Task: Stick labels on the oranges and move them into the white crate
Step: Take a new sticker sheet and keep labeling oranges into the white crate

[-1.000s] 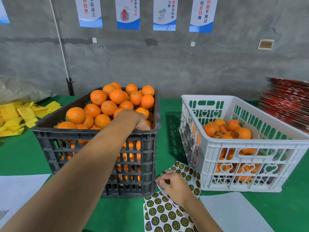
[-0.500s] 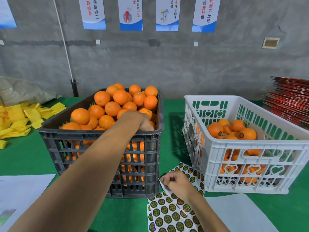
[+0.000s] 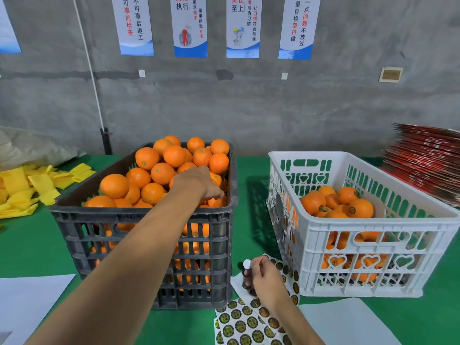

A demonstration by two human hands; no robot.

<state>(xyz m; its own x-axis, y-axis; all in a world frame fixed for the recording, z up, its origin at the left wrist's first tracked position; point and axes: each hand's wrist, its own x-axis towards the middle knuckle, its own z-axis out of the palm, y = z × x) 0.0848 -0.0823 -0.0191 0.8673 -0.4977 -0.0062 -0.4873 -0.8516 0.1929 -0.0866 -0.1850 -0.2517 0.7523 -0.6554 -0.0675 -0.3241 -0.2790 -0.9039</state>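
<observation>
The black crate (image 3: 149, 245) was hard plastic with slots in its sides, and it was piled high with round, bumpy oranges (image 3: 161, 173). Next to it on the right, a little apart, stood the white crate (image 3: 373, 245), also plastic, with heart-shaped holes. A few oranges with round dark labels (image 3: 351, 210) lay inside it.

The left hand (image 3: 196, 183) reached over the black crate's near wall and lay on the oranges in the near right corner. Its fingers curled down among the fruit. I could not tell if they gripped one, because the fingertips were hidden.

The right hand (image 3: 263, 277) was low, between the two crates, just above the sticker sheets (image 3: 249, 322). Its thumb and first finger pinched one small round label (image 3: 247, 263), white side up.

The sheets were flat and shiny, full of round green and gold stickers. They lay on the green cloth (image 3: 29, 245) of the table. Plain white paper (image 3: 348, 322) lay at the near right and near left. Yellow foam pieces (image 3: 42, 183) sat far left. A red stack (image 3: 423, 160) leaned at the far right. Posters (image 3: 190, 26) hung on the rough grey wall.
</observation>
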